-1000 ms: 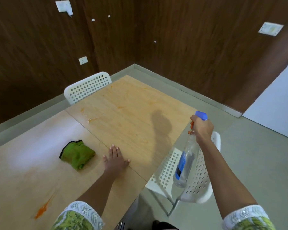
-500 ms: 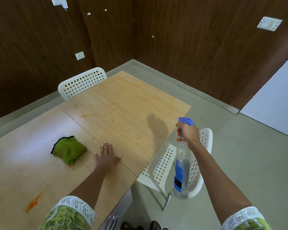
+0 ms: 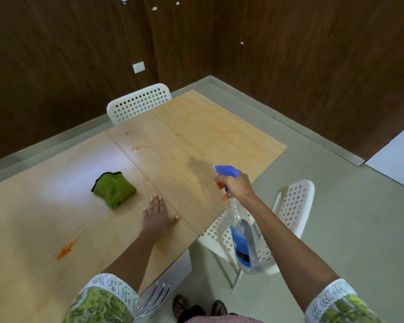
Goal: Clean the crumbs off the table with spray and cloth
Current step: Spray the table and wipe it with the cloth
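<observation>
Beyond my flat, empty left hand (image 3: 158,217) on the tabletop (image 3: 196,136), orange crumbs (image 3: 137,148) lie ahead-left of the spray bottle (image 3: 241,236) gripped by my right hand (image 3: 237,186).

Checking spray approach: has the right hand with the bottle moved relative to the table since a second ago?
Yes. The right hand with the spray bottle has come in from beyond the table edge, beside the white chair, to over the tabletop.

Pale wood surface (image 3: 56,206) with orange smears, green cloth (image 3: 113,190) edged in black, clear spray bottle (image 3: 241,238) with blue head, orange trigger and blue label, white perforated chairs (image 3: 294,206), dark brown wood-grain walls (image 3: 313,66), green-patterned sleeves (image 3: 103,301) with white lace cuffs
</observation>
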